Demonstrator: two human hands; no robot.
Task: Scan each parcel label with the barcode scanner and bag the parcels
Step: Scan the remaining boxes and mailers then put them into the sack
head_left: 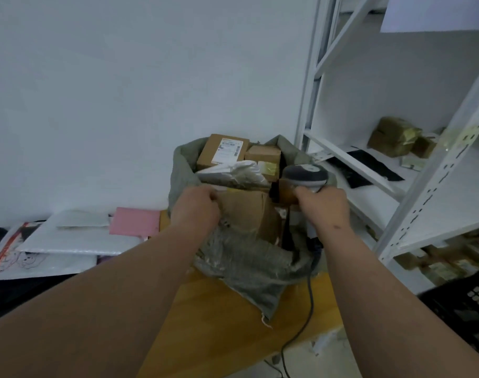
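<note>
— Cardboard, that brown box [249, 211]? Where?

— Near side of the grey woven sack [249, 266]; left hand [196, 207] pinches its top edge. Stiff, probably light; grip corners.

— Right hand [321, 204]?

— Clamped around the grey barcode scanner [305, 174].

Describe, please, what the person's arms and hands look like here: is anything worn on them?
Both forearms are bare as far as the picture shows, with no sleeves. The left hand and the right hand have no gloves, and no watch, ring or band can be seen. A small dark mark sits near the right wrist.
</note>
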